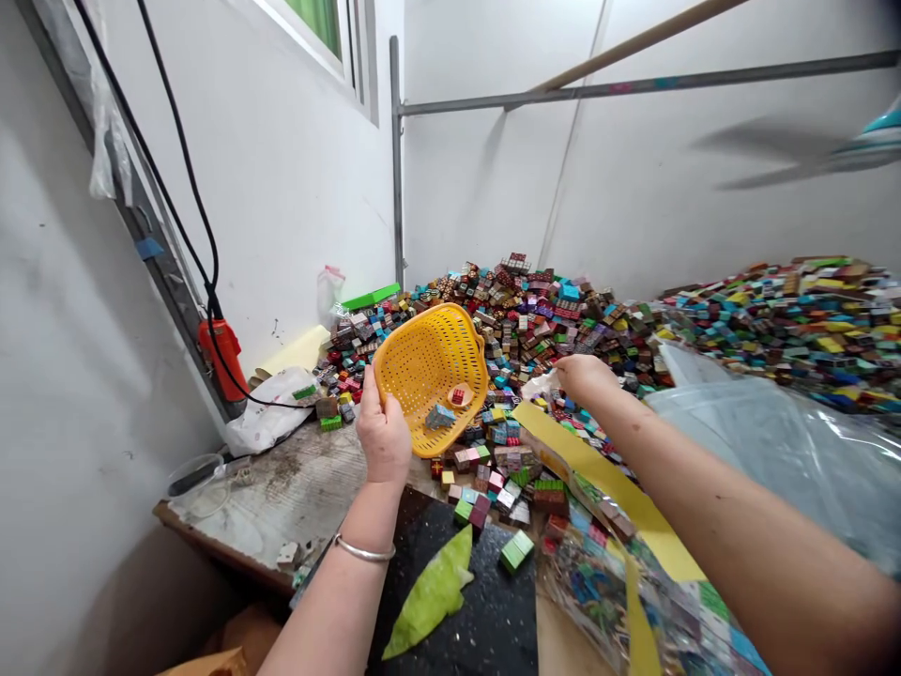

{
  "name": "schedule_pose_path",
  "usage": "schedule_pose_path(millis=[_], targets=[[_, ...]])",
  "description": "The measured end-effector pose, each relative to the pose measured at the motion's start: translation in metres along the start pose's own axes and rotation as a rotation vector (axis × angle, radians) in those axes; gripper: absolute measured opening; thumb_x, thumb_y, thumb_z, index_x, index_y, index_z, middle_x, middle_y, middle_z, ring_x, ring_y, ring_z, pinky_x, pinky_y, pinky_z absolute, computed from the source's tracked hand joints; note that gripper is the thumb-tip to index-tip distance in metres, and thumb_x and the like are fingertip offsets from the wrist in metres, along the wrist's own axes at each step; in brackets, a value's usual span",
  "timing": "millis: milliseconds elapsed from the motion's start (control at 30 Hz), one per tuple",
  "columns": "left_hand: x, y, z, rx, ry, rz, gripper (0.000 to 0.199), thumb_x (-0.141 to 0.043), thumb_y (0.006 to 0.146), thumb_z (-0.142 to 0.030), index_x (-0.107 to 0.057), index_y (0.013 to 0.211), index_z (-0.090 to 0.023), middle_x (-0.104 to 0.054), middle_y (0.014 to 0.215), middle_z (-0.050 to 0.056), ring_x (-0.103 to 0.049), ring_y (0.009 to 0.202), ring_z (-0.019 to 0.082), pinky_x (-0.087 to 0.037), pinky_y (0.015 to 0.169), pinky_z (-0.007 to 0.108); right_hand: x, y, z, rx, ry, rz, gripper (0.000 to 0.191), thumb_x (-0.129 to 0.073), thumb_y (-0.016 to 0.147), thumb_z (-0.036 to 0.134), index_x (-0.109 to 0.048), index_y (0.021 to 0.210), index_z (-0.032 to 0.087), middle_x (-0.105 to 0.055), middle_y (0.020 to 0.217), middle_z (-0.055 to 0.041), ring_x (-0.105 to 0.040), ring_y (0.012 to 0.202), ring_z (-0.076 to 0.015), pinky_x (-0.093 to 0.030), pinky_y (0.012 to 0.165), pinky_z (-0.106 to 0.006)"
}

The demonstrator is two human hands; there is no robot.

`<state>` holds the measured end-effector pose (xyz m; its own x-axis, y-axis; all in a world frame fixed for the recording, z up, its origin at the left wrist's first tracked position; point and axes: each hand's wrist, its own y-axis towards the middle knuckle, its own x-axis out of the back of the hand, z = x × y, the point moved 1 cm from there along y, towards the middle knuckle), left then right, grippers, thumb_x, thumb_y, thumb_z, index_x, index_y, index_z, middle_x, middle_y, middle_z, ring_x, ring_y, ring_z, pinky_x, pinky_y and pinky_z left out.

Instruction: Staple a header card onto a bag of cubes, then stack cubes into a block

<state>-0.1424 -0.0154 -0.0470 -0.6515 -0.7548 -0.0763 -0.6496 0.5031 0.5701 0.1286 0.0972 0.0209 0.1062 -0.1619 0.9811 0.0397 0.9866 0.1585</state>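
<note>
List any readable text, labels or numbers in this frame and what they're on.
None can be read.
Small boxes in the pile: printed patterns, too small and blurred.
Two boxes in the yellow basket, held by the left hand: no legible print.
Clear bag by the right hand: contents blurred.
Red tool: no legible label.

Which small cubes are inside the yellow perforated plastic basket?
Two: a grey-blue cube and a small red cube, inside the yellow perforated plastic basket held by the left hand; the others lie outside.

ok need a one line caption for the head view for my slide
Left hand tilts a yellow basket holding two small blocks; right hand reaches into a heap of colourful blocks.
</note>
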Motion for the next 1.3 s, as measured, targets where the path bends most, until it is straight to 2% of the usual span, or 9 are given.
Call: schedule_pose_path(millis=[167,333,500,700,833,1000,1067,1167,1300], targets=[[0.003,0.001,0.001,0.024,-0.003,-0.02,0.051,-0.045,0.081,-0.01,-0.045,0.129,-0.025,-0.053,0.128,0.001,-0.047,0.118,0.015,-0.032,0.102,0.026,0.001,-0.012,0.019,0.033,0.171,-0.016,0.028,-0.046,0.089,0.034,-0.056,0.106,0.014,-0.062,0.094,-0.004,-0.06,0.076,-0.0154,-0.05,0.066,-0.031],[-0.003,-0.005,-0.002,0.042,-0.006,-0.013,0.053,-0.044,0.081,-0.011,-0.04,0.132,-0.025,-0.051,0.13,0.002,-0.05,0.115,0.014,-0.035,0.1,0.025,-0.018,-0.048,0.08,0.272,0.325,0.076,0.031,-0.033,0.09,0.021,-0.059,0.106,0.02,-0.068,0.085,-0.0011,-0.061,0.07,-0.0123,-0.043,0.057,-0.02],[-0.008,-0.014,-0.01,0.055,-0.014,0.023,0.055,-0.044,0.082,-0.01,-0.038,0.134,-0.024,-0.049,0.132,0.002,-0.051,0.114,0.013,-0.036,0.099,0.024,-0.055,-0.074,0.124,0.397,0.303,0.121,0.037,-0.054,0.077,0.042,-0.06,0.103,0.017,-0.068,0.095,-0.0075,-0.061,0.087,-0.0202,-0.043,0.066,-0.023],[-0.002,-0.013,-0.011,0.063,-0.001,0.015,0.051,-0.045,0.082,-0.011,-0.042,0.131,-0.024,-0.05,0.131,0.001,-0.049,0.116,0.014,-0.034,0.101,0.025,-0.071,-0.071,0.117,0.398,0.208,0.113,0.021,-0.058,0.073,0.037,-0.063,0.087,0.022,-0.068,0.087,-0.0046,-0.062,0.08,-0.0199,-0.041,0.061,-0.024],[0.012,-0.006,-0.005,0.092,0.021,-0.044,0.052,-0.046,0.08,-0.009,-0.044,0.13,-0.024,-0.053,0.128,0.002,-0.051,0.114,0.015,-0.035,0.101,0.026,-0.05,-0.054,0.09,0.368,0.194,0.065,0.027,-0.05,0.079,0.045,-0.062,0.089,0.023,-0.068,0.086,-0.0017,-0.062,0.077,-0.0161,-0.041,0.059,-0.021],[0.027,0.0,-0.001,0.121,-0.003,-0.072,0.053,-0.045,0.077,-0.006,-0.047,0.127,-0.026,-0.053,0.128,-0.001,-0.048,0.117,0.015,-0.033,0.103,0.027,-0.021,-0.036,0.064,0.219,0.113,-0.015,0.053,-0.056,0.074,0.049,-0.053,0.116,0.016,-0.064,0.104,-0.0139,-0.061,0.087,-0.0262,-0.041,0.059,-0.027],[0.029,-0.001,-0.002,0.133,-0.023,-0.064,0.054,-0.044,0.077,-0.005,-0.046,0.127,-0.026,-0.053,0.127,-0.001,-0.048,0.117,0.015,-0.034,0.102,0.028,-0.022,-0.039,0.074,0.241,0.116,-0.007,0.053,-0.054,0.076,0.05,-0.051,0.12,0.021,-0.064,0.107,-0.0105,-0.061,0.089,-0.023,-0.041,0.06,-0.025],[0.029,-0.008,-0.004,0.145,-0.046,-0.047,0.055,-0.045,0.077,-0.006,-0.045,0.128,-0.026,-0.053,0.128,-0.001,-0.048,0.117,0.015,-0.036,0.1,0.028,-0.037,-0.049,0.102,0.337,0.117,0.042,0.033,-0.053,0.076,0.048,-0.063,0.098,0.025,-0.068,0.095,-0.0044,-0.062,0.083,-0.0188,-0.041,0.06,-0.023],[0.032,-0.019,-0.009,0.166,-0.077,-0.042,0.054,-0.047,0.078,-0.008,-0.044,0.129,-0.026,-0.054,0.127,0.0,-0.051,0.114,0.016,-0.039,0.098,0.027,-0.061,-0.058,0.124,0.384,0.093,0.073,0.018,-0.06,0.071,0.036,-0.066,0.076,0.021,-0.068,0.086,-0.0089,-0.062,0.081,-0.0231,-0.041,0.06,-0.026]])
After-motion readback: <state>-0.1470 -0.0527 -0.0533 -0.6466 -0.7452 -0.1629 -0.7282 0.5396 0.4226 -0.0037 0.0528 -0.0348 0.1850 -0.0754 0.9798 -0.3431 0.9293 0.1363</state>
